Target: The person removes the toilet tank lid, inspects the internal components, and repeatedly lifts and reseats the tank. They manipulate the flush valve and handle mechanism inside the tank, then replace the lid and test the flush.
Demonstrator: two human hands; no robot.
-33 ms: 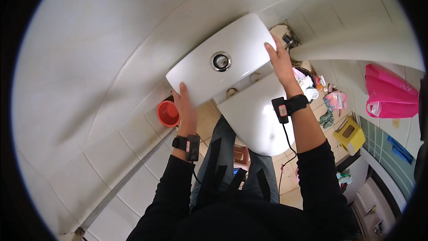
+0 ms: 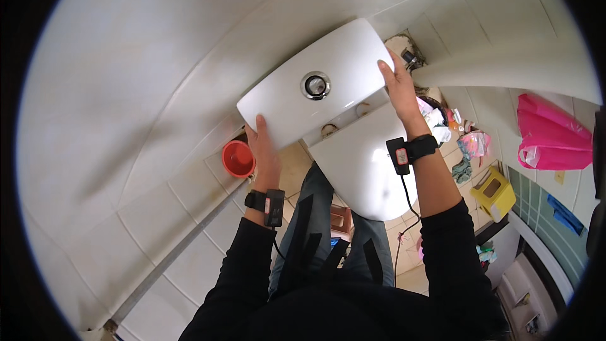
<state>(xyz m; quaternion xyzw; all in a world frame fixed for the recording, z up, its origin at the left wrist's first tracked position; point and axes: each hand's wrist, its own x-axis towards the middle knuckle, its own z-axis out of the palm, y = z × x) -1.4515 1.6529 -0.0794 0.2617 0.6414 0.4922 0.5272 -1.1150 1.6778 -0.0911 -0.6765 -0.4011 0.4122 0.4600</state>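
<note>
A white toilet tank lid (image 2: 287,98) with a round chrome flush button (image 2: 315,85) lies slanted across the upper middle, over the back of the toilet. My left hand (image 2: 264,151) grips its left end, thumb on top and the other fingers hidden below. At the right end, my right hand (image 2: 400,88) clasps the lid's edge, its thumb along the top. The closed white toilet seat cover (image 2: 360,164) is just in front of the lid, between my forearms. A small black device is strapped to each wrist.
A red bucket (image 2: 238,158) stands on the floor left of the toilet. On the right are a pink bag (image 2: 549,132), a yellow box-like container (image 2: 495,192), and crumpled cloths and packets (image 2: 473,144). Tiled wall is close behind the lid, and a brown-pink stool (image 2: 341,221) shows between my legs.
The tank lid has shifted very slightly to the right, with both hands still on its ends. Nothing else has visibly moved.
</note>
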